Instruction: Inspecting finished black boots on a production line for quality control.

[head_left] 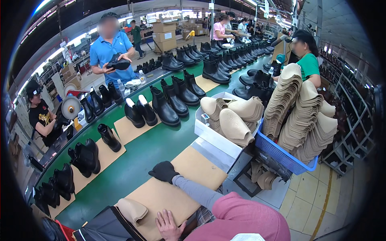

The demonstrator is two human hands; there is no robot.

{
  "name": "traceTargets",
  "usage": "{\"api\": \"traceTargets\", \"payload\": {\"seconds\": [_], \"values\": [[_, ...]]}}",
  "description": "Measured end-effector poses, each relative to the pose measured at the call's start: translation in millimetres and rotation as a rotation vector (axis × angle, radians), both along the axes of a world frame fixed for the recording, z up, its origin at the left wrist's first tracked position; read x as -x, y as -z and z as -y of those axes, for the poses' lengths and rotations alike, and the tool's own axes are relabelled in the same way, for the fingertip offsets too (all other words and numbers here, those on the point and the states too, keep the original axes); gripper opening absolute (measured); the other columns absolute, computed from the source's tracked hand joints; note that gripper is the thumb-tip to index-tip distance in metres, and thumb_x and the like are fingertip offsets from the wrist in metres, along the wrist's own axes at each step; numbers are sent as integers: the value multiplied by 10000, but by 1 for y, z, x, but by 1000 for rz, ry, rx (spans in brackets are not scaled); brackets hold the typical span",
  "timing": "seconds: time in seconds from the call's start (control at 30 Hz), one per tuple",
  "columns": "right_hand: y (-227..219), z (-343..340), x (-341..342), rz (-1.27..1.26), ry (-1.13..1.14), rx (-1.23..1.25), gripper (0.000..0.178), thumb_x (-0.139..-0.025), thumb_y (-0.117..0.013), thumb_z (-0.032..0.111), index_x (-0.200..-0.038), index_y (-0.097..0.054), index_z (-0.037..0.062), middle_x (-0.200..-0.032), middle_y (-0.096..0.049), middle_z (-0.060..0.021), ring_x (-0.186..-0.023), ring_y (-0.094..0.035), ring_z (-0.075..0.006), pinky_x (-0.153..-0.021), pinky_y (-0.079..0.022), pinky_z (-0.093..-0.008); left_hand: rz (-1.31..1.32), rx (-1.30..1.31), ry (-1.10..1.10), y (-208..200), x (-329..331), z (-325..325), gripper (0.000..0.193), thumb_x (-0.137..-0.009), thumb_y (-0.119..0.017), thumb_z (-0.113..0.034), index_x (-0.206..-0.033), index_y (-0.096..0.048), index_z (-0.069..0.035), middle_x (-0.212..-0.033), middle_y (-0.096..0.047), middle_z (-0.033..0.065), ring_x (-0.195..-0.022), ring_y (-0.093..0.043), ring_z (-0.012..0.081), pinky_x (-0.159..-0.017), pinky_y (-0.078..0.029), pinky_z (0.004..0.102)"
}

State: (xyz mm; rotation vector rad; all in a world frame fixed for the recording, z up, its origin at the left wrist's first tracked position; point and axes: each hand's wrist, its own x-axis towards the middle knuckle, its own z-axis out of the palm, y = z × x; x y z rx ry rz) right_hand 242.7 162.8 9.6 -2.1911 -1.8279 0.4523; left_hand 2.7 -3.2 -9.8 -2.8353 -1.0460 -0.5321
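A flat brown board (152, 197) lies across the near side of the green work surface. My left hand (169, 225), bare, rests palm down on its near part with fingers spread. At the board's far edge is my right hand (164, 172) in a black glove, fingers bunched over the edge and thumb on the near side; the fingertips are hidden. A small stack of curved beige pieces (132, 209) sits left of my left hand. Another brown board (207, 168) adjoins on the right.
Black ankle boots (165, 106) stand in rows on brown boards. At right are a white box (219, 142) and a blue basket (285, 154), filled with beige pieces. Dark folded material (106, 225) lies at lower left. A co-worker in blue (112, 52) holds a shoe; another wears green (309, 66).
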Motion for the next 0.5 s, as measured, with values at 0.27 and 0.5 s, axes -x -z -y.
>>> {"api": "traceTargets", "payload": {"seconds": [0.27,0.5], "values": [[-5,2,-4,4,10,23,502,-915,-427,501,-885,-725,98,-924,-689,-109,-867,-652,-289,-772,-492,-442,17,-26,6,-1,-4,-2,790,-798,-614,-577,-1333,-497,-7,-1374,-476,203,-1241,-461,395,-1018,-368,517],[12,-6,4,59,-19,-95,509,-899,-440,524,-824,-727,110,-867,-692,-117,-821,-658,-300,-745,-494,-448,19,-31,-22,6,4,-2,779,-718,-660,-617,-1200,-581,-10,-1262,-561,190,-1190,-483,437,-973,-374,567]]}}
